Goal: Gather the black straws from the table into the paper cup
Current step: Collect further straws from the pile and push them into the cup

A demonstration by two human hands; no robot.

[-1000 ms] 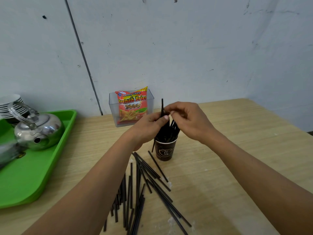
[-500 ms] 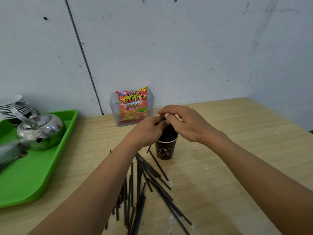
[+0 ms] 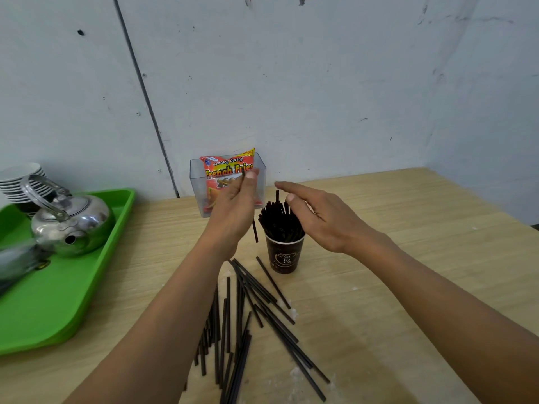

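The left hand (image 3: 233, 205) is raised just left of the paper cup (image 3: 284, 256), its thumb and fingers pinching a single black straw (image 3: 255, 232) that runs steeply down behind the palm, its lower end hanging free beside the cup's rim. The right hand (image 3: 319, 218) hovers just right of the cup with fingers straight and spread, holding nothing, its fingertips reaching over the bundle of straws (image 3: 277, 221) that stands in the cup. The two hands are apart, with the cup and its bundle between and slightly below them. Below both wrists, between the forearms, loose straws (image 3: 248, 313) lie scattered and crossed on the wooden tabletop (image 3: 393, 287). Right behind the left hand a clear plastic box (image 3: 262, 173) holds a red snack packet (image 3: 226, 170). Well to the left of the left arm sits a green tray (image 3: 58, 304) carrying a metal kettle (image 3: 71, 225), with a stack of saucers (image 3: 20, 179) behind it.
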